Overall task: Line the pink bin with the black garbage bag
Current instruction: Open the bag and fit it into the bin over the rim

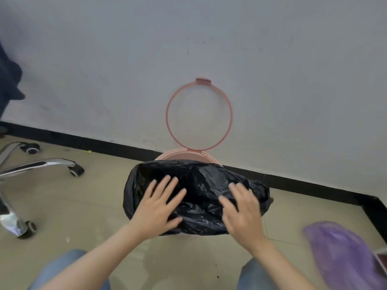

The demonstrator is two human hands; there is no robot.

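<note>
Partly lined bin: the crinkled black plastic garbage bag (196,195) lies draped over the mouth of the round pink plastic bin (184,154) on the floor by the far wall, its thin pink retaining ring (168,122) tipped up against the wall. My left hand (156,210) and right hand (244,214) rest flat on the bag, fingers (169,183) spread apart, gripping nothing. By my judgement, the bag's edge remains to be tucked round the rim and the ring lowered.

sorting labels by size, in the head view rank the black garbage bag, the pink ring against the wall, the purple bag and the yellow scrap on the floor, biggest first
1. black garbage bag
2. purple bag, cut off by the frame and nearer the camera, so unsure against the ring
3. pink ring
4. yellow scrap
</note>
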